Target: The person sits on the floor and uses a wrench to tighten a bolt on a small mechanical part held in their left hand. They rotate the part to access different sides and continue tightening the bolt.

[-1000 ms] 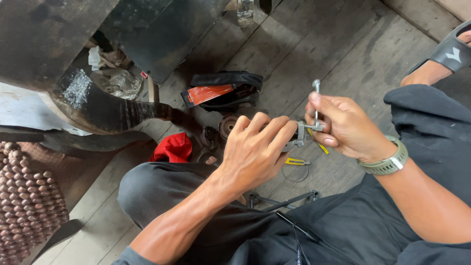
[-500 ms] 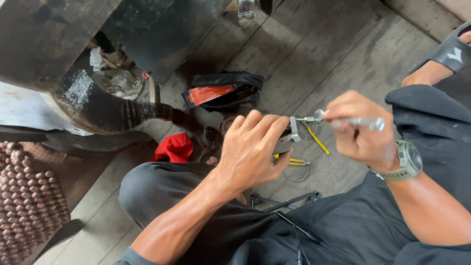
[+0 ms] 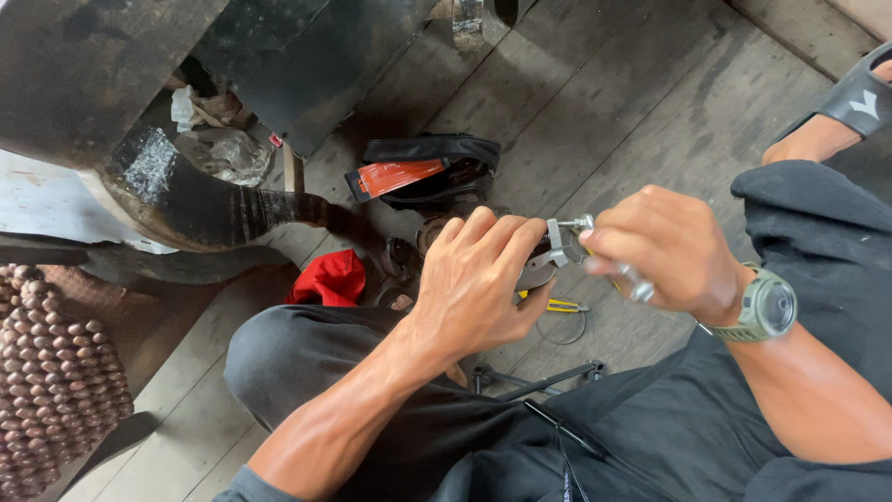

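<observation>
The left hand (image 3: 474, 284) closes its fingers around a small metal part (image 3: 548, 260), held above the wooden floor (image 3: 650, 112) over the lap. The right hand (image 3: 664, 246) grips a slim metal tool (image 3: 632, 279) touching it. The part looks stiff, light and possibly greasy; its flat sides seem the best hold.

Left hand (image 3: 478, 284) grips metal part (image 3: 548, 263); right hand (image 3: 664, 246) apparently wrenches it.

Right hand (image 3: 664, 251) now closer to left hand (image 3: 478, 284)
</observation>
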